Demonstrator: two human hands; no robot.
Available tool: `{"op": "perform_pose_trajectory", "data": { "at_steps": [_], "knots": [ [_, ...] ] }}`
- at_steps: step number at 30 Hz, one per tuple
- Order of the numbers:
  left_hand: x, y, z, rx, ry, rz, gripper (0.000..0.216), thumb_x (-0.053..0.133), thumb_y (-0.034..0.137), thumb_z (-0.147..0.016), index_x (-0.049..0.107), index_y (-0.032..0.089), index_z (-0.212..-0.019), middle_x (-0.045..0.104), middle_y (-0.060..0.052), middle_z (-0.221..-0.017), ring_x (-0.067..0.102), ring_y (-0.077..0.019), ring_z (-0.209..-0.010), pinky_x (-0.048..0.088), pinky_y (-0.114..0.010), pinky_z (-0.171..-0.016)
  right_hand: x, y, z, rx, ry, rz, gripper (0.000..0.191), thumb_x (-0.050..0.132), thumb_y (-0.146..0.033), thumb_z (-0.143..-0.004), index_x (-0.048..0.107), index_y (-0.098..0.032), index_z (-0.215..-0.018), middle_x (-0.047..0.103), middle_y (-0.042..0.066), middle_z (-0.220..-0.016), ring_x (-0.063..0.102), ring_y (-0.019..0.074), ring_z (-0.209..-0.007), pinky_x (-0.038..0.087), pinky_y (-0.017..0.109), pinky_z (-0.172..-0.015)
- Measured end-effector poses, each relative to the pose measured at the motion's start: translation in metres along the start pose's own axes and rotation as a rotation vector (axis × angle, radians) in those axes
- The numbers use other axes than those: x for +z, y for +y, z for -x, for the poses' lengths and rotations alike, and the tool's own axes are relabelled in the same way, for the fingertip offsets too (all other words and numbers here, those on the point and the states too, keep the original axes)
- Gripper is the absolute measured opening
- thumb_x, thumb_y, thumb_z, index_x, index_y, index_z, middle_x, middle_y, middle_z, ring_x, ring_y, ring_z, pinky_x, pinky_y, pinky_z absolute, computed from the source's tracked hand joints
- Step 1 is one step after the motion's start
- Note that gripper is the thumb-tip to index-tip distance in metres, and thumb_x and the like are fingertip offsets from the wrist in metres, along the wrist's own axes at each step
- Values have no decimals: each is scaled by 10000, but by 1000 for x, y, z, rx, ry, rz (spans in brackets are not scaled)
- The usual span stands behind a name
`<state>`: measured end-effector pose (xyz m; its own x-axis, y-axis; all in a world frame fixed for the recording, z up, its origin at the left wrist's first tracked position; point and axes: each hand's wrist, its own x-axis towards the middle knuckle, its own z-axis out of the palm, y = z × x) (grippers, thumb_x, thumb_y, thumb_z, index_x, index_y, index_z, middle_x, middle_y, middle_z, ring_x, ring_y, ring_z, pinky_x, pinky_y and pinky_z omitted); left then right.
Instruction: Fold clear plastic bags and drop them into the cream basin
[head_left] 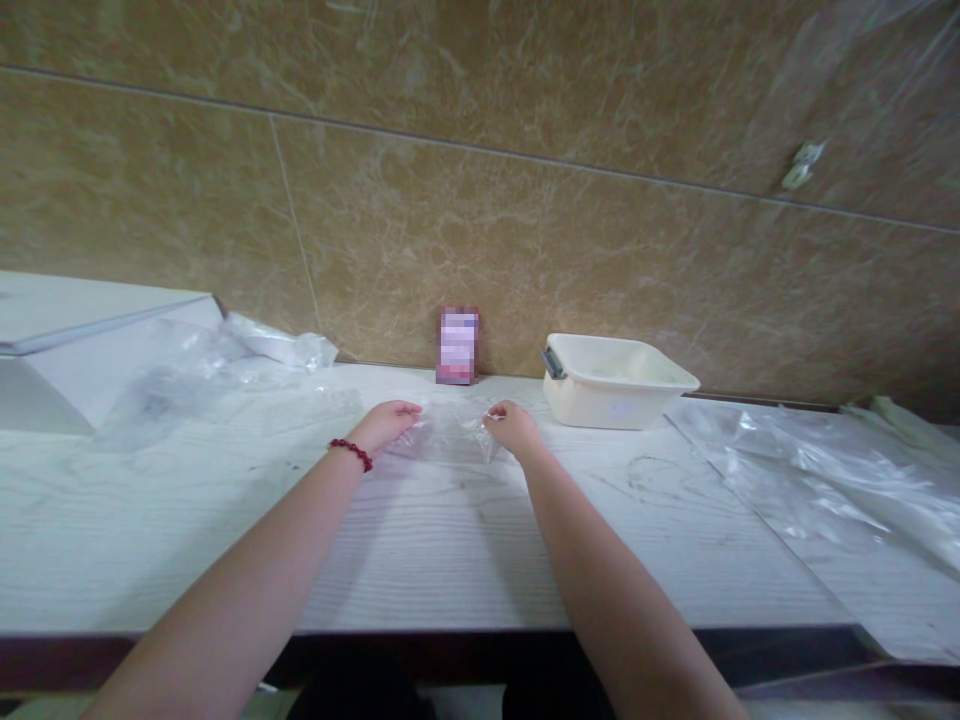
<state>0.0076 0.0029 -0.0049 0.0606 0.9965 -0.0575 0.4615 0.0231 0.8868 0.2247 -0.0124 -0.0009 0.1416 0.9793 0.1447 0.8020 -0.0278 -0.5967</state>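
No brand or wording is showing legibly: the small upright rectangle (457,346) against the wall (420,210) is carrying a blurred, pixelated face with a dark reddish border, and the pale bluish mark on the tub (592,405) is staying too faint to read.

One piece of clear, crinkled plastic film (448,425) is lying between the two hands, just in front of that rectangle, near the back of the desk (442,540). The left hand (388,425) is closing its grip on the film's left edge, thumb and fingers together (one string of dark red beads (351,453) is circling that wrist). The right hand (512,427) is pinching the film's right end, its grip clamped on a bunched, glossy fold.

The single tub, cream-coloured with rounded corners and apparently plastic, is sitting just beyond the right hand, with one grey clip (553,362) showing on its left end. More wrinkled, transparent sheeting (817,490) is spreading over the desk at far right, and a second heap of clear plastic (172,375) is resting against one white, flat-sided box (45,390) at left. The desk is showing a pale, streaky wood grain; the wall behind is displaying brown, marble-veined tiles.
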Motion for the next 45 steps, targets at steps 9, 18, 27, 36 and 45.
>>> {"op": "perform_pose_trajectory", "data": {
  "at_steps": [9,18,27,36,45],
  "knots": [
    [3,-5,-6,113,55,-102,349,516,246,-654,589,130,-976,618,-76,-932,562,-176,-822,420,-251,-700,17,5,-10,12,19,-128,116,484,-226,-675,558,-175,-748,600,4,-726,542,96,-678,384,174,-576],
    [6,-3,-5,-39,-29,201,373,532,228,-688,525,73,-1028,606,-114,-948,591,-143,-751,442,-227,-657,25,7,-16,40,26,-199,134,515,-235,-654,526,-166,-768,590,1,-704,549,87,-634,387,164,-539],
    [-2,-4,-5,89,55,-136,429,488,253,-706,456,145,-1120,593,-88,-970,591,-152,-719,450,-233,-590,23,11,-17,-12,83,-116,266,509,-163,-653,472,-164,-916,603,-7,-659,566,108,-653,408,192,-587],
    [20,11,9,653,-77,-692,392,343,323,-798,484,133,-1109,484,-93,-1155,395,-171,-1093,260,-289,-947,22,10,-18,-119,18,-104,229,455,-110,-697,556,-195,-884,621,-10,-791,561,87,-736,410,181,-678],
    [51,10,28,601,-272,-864,626,235,560,-772,296,169,-1256,232,-126,-1333,138,-273,-1226,107,-462,-961,16,3,-15,-128,-31,41,329,465,-132,-695,564,-180,-1006,585,26,-1009,523,123,-913,367,201,-801]
  ]
}}
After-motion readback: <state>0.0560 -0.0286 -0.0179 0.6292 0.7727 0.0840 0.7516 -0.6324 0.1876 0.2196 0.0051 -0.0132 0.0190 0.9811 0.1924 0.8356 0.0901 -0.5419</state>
